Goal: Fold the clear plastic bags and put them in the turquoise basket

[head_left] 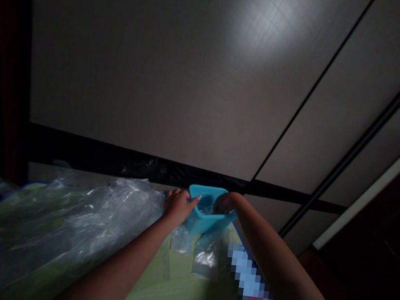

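Note:
A turquoise plastic container (202,226) stands near the far edge of the green surface. My left hand (179,204) holds it at the left side, thumb lying over the rim. Into its opening reaches my right hand (225,203), bent at the wrist; its fingers are hidden in the shade inside. Some clear plastic shows at the bottom of the container, too dim to make out well. Just in front of it lie two small clear plastic bags, one on the left (181,240) and one on the right (207,256).
A large heap of clear plastic bags (113,217) spreads over the left of the green mat (166,295). Right of the mat's middle lies a blurred-out bluish item (250,284). Behind rise grey cabinet panels (165,76), with dark plastic (146,166) in the gap below.

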A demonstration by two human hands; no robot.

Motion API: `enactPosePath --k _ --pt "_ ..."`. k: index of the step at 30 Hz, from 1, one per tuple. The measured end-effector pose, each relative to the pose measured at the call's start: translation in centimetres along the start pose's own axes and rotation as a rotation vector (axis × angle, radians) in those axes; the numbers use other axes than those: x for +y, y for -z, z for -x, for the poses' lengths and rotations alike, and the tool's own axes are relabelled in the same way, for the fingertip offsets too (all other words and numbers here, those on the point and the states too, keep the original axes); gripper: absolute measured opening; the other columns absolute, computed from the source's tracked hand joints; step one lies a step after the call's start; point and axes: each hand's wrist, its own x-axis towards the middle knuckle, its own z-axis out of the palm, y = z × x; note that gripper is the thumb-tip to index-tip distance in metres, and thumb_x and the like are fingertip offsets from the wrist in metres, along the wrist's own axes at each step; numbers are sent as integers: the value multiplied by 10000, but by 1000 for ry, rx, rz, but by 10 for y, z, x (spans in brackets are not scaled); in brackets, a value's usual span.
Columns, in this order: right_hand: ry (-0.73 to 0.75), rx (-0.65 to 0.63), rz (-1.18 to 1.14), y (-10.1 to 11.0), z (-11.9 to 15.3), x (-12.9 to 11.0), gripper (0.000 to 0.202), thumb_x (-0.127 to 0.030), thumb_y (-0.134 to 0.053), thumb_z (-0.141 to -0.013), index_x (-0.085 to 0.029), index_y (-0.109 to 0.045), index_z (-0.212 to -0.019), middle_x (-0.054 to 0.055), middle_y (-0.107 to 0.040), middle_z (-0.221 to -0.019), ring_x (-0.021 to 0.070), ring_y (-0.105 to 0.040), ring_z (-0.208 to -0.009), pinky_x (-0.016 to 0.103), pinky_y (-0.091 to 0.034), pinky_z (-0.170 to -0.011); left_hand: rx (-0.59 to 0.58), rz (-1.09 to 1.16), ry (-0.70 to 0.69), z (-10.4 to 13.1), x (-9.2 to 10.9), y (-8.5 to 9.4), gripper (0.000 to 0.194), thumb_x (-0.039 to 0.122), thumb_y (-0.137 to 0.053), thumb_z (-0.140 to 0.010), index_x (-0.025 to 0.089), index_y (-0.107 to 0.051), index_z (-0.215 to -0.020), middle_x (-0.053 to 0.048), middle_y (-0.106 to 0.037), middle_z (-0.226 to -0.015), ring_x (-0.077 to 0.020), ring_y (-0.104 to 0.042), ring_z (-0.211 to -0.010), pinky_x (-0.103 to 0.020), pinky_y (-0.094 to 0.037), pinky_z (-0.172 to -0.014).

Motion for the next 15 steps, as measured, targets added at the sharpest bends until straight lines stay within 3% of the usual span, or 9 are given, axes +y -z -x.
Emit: enactPosePath --k 2,4,7,11,15 --pt "-15 -105 6 8 4 3 180 -105 -701 -586 -138 -678 -761 35 -655 -655 157 -624 -620 264 -497 -594 7 -3 -3 0 0 0 368 526 -530 -783 181 -618 -689 -76 -607 -813 -245 -522 -851 -328 -362 -751" --pt "-9 -131 7 13 7 3 175 -107 -654 -656 -127 -669 -830 50 -663 -684 147 -626 -606 257 -495 -583 11 -4 -1 0 0 1 369 529 -532 -778 183 -617 -682 -76 -607 -814 -248 -520 -862 -327 -362 -749" --pt "36 -68 26 12 4 -1 263 -108 -619 -721 -137 -630 -982 70 -671 -818 148 -638 -658 253 -495 -604 11 -4 1 0 1 1 367 532 -538 -771 186 -617 -677 -73 -607 -810 -243 -523 -867 -326 -358 -760" --pt "112 37 128 -2 -7 -12 376 -91 -700 -669 -192 -617 -1021 51 -618 -1043 205 -586 -952 285 -463 -798 9 -9 -2 0 1 2 376 540 -529 -774 186 -618 -686 -73 -608 -815 -237 -527 -866 -322 -357 -767" --pt "121 57 213 -17 -17 -18 280 -278 -575 -836 -168 -558 -1093 68 -556 -1121 200 -554 -976 371 -472 -822 7 -21 2 0 1 4 399 556 -521 -774 179 -620 -687 -84 -607 -820 -248 -523 -870 -326 -361 -756"
